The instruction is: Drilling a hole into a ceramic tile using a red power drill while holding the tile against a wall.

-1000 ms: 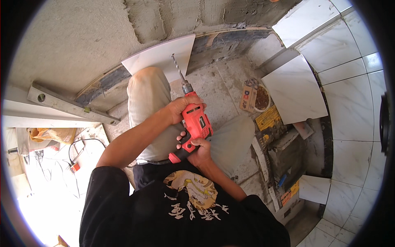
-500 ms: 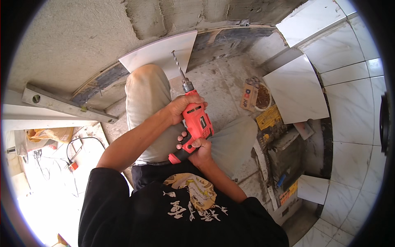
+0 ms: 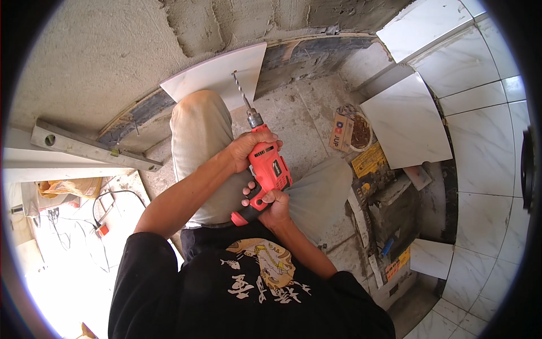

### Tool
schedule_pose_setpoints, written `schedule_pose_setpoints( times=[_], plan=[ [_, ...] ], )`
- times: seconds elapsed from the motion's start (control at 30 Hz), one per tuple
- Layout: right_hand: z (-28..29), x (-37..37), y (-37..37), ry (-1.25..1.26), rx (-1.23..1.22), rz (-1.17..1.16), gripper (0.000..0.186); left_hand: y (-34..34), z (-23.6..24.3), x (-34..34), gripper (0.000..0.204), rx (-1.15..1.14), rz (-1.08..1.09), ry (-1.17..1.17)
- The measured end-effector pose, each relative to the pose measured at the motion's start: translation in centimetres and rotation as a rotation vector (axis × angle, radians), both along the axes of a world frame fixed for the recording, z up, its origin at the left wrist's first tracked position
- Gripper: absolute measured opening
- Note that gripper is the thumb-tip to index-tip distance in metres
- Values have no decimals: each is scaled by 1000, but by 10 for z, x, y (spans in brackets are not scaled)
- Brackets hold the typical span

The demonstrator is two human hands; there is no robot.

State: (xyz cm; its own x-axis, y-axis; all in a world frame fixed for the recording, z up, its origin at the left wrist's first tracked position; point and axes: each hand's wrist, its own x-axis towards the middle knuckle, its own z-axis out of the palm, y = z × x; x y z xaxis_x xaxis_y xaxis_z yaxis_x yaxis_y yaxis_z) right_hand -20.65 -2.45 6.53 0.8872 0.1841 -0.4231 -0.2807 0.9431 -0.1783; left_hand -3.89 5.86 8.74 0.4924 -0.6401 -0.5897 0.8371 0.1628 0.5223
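Note:
Both my hands are closed on a red power drill (image 3: 270,168) that points away from me. My left hand (image 3: 248,149) wraps round the front of its body, just behind the metal chuck. Lower down, my right hand (image 3: 272,210) grips the black rear handle. A long spiral drill bit (image 3: 241,90) runs from the chuck, its tip at a small dark spot on a white tile (image 3: 245,68). That tile leans against the far wall, partly hidden behind my left knee.
A metal level (image 3: 84,146) lies at the left, above a bright area with an orange bag (image 3: 70,186) and cables. On the right are a marbled tile (image 3: 405,121), a cardboard box (image 3: 341,131), a round container of brown material (image 3: 361,134) and a mortar-covered tray (image 3: 389,212).
The view has shifted very slightly. My hands keep the same grip on the drill, and the bit's tip stays at the same spot on the tile.

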Motion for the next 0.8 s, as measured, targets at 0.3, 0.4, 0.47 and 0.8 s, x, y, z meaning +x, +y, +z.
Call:
schedule_pose_setpoints(
  times=[0.3, 0.4, 0.47, 0.8],
  plan=[
    [5, 1, -2, 8, -41, 5, 67, -1, -3, -1, 35, -73, 13, 20],
    [5, 2, -3, 7, -42, -1, 67, -3, -1, 0, 37, -29, 10, 1],
    [6, 3, -3, 3, -55, 4, 67, -2, -4, 1, 39, -58, 11, 2],
    [6, 3, -4, 6, -43, 15, 67, 0, -2, 0, 37, -53, 3, -11]
  ],
)
